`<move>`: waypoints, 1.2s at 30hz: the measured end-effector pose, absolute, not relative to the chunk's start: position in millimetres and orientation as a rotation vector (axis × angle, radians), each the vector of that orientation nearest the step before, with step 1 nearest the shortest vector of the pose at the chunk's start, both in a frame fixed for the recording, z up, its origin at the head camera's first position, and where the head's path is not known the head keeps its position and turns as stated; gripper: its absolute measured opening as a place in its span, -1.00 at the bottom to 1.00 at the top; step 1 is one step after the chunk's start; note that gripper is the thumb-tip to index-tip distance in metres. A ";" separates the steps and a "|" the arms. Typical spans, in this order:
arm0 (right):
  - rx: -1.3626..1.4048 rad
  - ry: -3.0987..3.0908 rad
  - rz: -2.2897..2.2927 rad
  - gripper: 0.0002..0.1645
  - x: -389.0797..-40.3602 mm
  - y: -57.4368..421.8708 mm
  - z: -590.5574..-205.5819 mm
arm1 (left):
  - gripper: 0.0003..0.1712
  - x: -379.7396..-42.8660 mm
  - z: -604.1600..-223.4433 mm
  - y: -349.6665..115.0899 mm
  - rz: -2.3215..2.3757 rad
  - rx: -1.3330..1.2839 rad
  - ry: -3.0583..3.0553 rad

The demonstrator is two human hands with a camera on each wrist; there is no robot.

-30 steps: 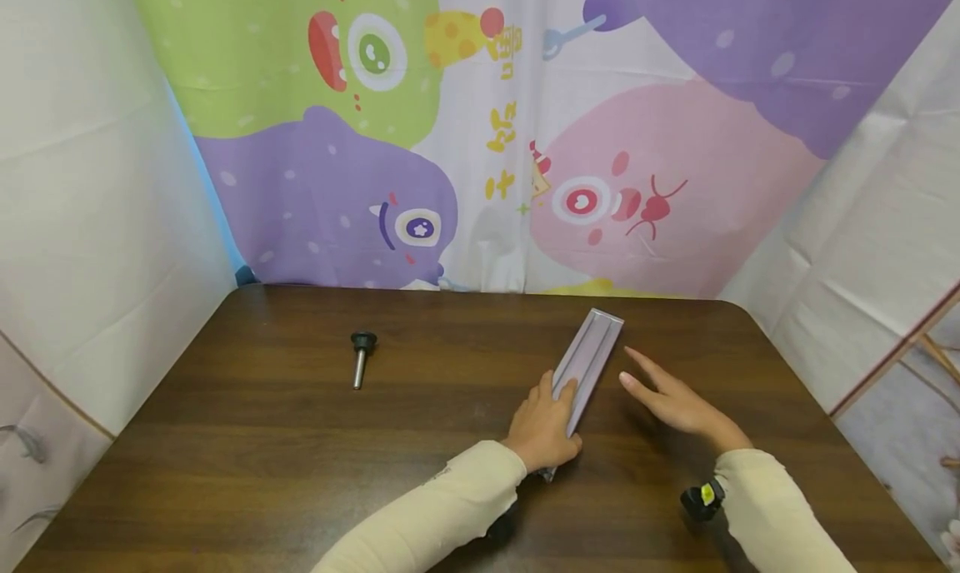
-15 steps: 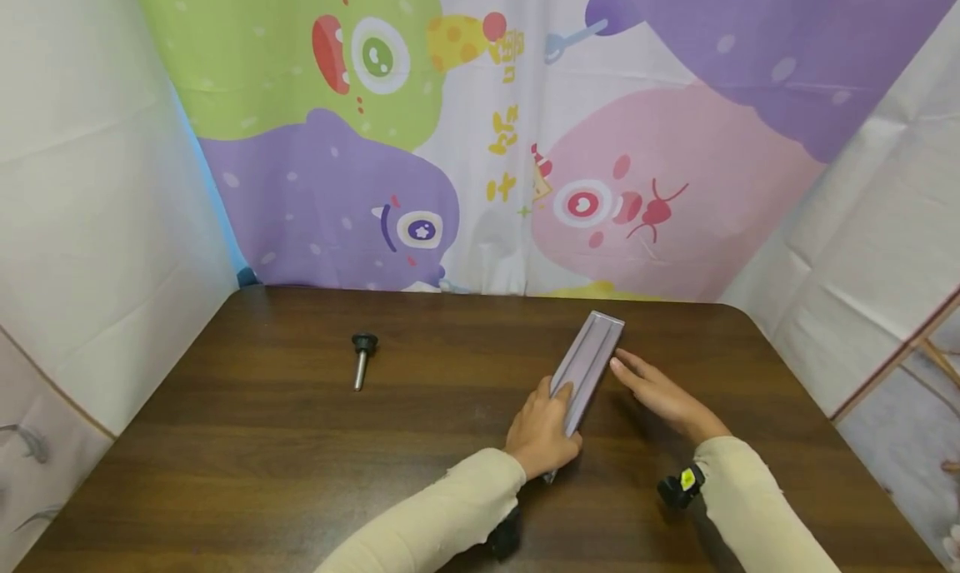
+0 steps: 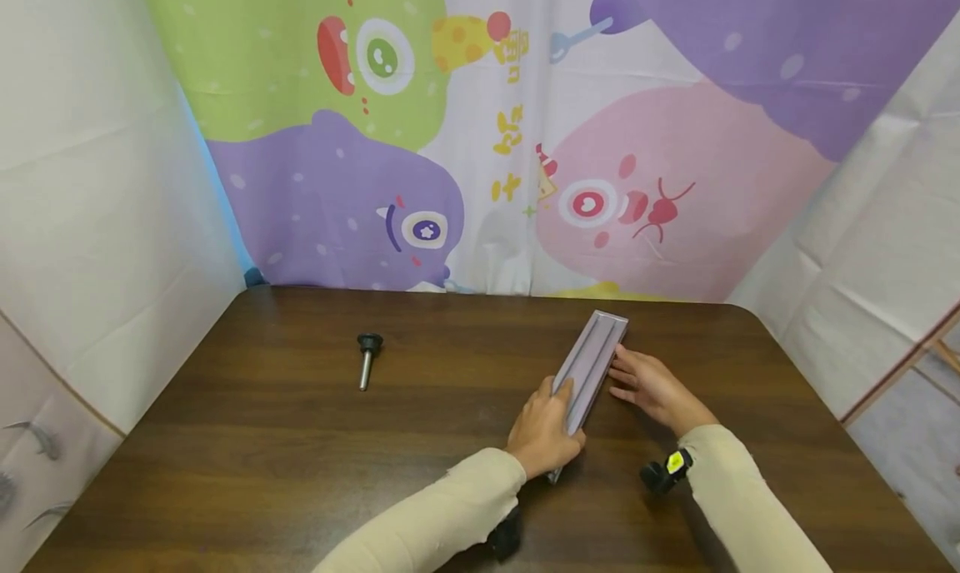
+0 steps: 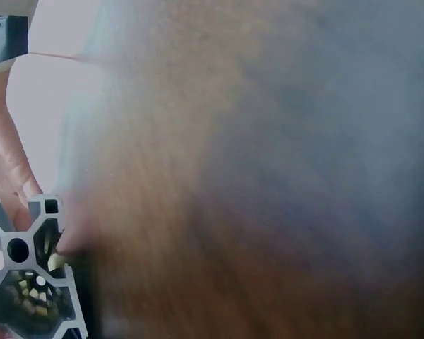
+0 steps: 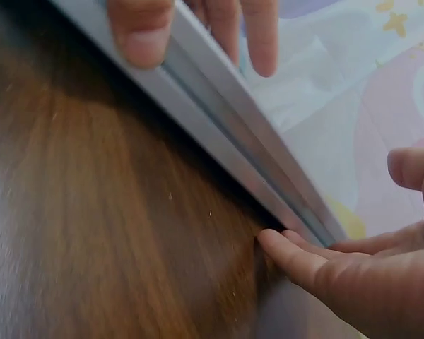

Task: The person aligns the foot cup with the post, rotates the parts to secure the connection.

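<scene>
In the head view a long silver aluminium extrusion profile (image 3: 596,352), grooved along its face, lies slanted right of the table's middle. My left hand (image 3: 546,431) grips it near its close end, fingers over the top and thumb on the right side. Its hollow, slotted end (image 4: 18,251) shows in the left wrist view. Beside the profile's right side is my right hand (image 3: 656,390), fingers extended. From the right wrist, its fingertips (image 5: 275,244) appear at or beneath the profile's far part, with the thumb raised; contact is hard to tell.
A levelling foot (image 3: 367,361) with a black round base and metal stem lies on the left of the brown wooden table (image 3: 300,448). Behind the table's far edge hangs a cartoon-printed cloth (image 3: 495,248). White cloth walls (image 3: 97,181) flank both sides.
My right hand has moved left to the side of the profile, and its fingers have spread and turned. The left hand keeps its grip. The view has shifted slightly.
</scene>
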State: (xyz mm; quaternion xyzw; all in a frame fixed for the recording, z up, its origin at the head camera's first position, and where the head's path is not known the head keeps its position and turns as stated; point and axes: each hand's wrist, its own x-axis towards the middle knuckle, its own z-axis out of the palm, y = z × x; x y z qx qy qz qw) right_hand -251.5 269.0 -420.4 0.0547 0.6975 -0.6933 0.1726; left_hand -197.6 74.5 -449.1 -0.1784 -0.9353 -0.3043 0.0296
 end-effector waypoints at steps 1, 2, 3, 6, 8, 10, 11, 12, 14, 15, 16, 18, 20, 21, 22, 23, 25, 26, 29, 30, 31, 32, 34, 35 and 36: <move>0.172 1.952 -1.991 -0.18 -252.6 268.7 -420.9 | -0.14 -197.8 -449.0 74.4 -0.949 -0.543 -2.885; 0.187 1.924 -2.015 -0.19 -253.7 268.4 -421.2 | -0.14 -197.9 -448.8 74.1 -0.963 -0.537 -2.881; 0.198 1.900 -2.036 -0.20 -254.8 268.2 -421.8 | -0.14 -198.1 -448.7 74.0 -0.972 -0.529 -2.877; 0.225 1.840 -2.088 -0.23 -257.5 267.0 -423.6 | -0.14 -198.5 -448.4 73.3 -1.003 -0.509 -2.869; 0.255 1.798 -2.123 -0.27 -260.0 265.0 -425.2 | -0.14 -199.0 -448.8 72.1 -1.026 -0.506 -2.858; 0.285 1.749 -2.152 -0.35 -262.2 262.5 -427.0 | -0.13 -199.2 -449.0 71.0 -1.047 -0.507 -2.849; 0.294 1.714 -2.169 -0.42 -263.3 261.0 -427.8 | -0.13 -199.5 -449.0 70.4 -1.058 -0.510 -2.841; 0.308 1.679 -2.192 -0.51 -264.8 259.4 -429.2 | -0.13 -199.6 -449.3 70.0 -1.068 -0.516 -2.831; 0.328 1.590 -2.242 -0.69 -267.3 255.8 -431.6 | -0.13 -199.3 -449.3 69.2 -1.087 -0.528 -2.813; 0.336 1.555 -2.260 -0.77 -268.3 254.1 -432.7 | -0.13 -199.1 -448.9 68.7 -1.100 -0.535 -2.808; 0.345 1.527 -2.282 -0.82 -269.2 252.2 -433.8 | -0.13 -198.8 -448.6 68.4 -1.110 -0.541 -2.805; 0.364 1.495 -2.315 -0.84 -270.8 248.8 -436.1 | -0.13 -198.1 -448.1 67.7 -1.130 -0.547 -2.801; 0.372 1.499 -2.329 -0.81 -271.7 246.1 -437.0 | -0.13 -197.5 -447.3 67.0 -1.140 -0.545 -2.798; 0.378 1.509 -2.333 -0.80 -272.2 244.9 -437.5 | -0.13 -197.3 -446.9 66.6 -1.142 -0.543 -2.796; 0.382 1.519 -2.337 -0.79 -272.6 244.1 -437.7 | -0.13 -197.1 -446.8 66.6 -1.143 -0.540 -2.794; 0.385 1.528 -2.338 -0.80 -273.1 243.5 -438.0 | -0.13 -196.9 -446.8 66.6 -1.143 -0.537 -2.794; 0.391 1.544 -2.333 -0.82 -274.0 242.7 -438.1 | -0.14 -196.7 -446.8 66.4 -1.139 -0.535 -2.793; 0.399 1.558 -2.327 -0.83 -274.6 242.2 -438.5 | -0.14 -196.6 -446.9 66.3 -1.138 -0.535 -2.794; 0.405 1.589 -2.316 -0.84 -276.1 240.9 -438.5 | -0.14 -196.6 -446.7 66.1 -1.141 -0.536 -2.794; 0.407 1.597 -2.317 -0.83 -276.7 240.5 -438.4 | -0.15 -196.6 -446.6 66.1 -1.140 -0.535 -2.793; 0.411 1.602 -2.318 -0.82 -277.2 240.1 -438.1 | -0.16 -196.6 -446.7 66.3 -1.139 -0.533 -2.792; 0.418 1.606 -2.322 -0.81 -277.6 239.9 -437.8 | -0.16 -196.6 -446.6 66.4 -1.134 -0.532 -2.790; 0.431 1.600 -2.337 -0.80 -277.9 239.5 -437.1 | -0.17 -196.6 -446.6 66.4 -1.125 -0.537 -2.790; 0.440 1.601 -2.341 -0.80 -277.7 239.4 -436.9 | -0.18 -196.8 -447.0 66.3 -1.117 -0.545 -2.785; 0.449 1.599 -2.346 -0.81 -277.4 239.3 -436.8 | -0.17 -197.3 -447.9 65.8 -1.121 -0.556 -2.777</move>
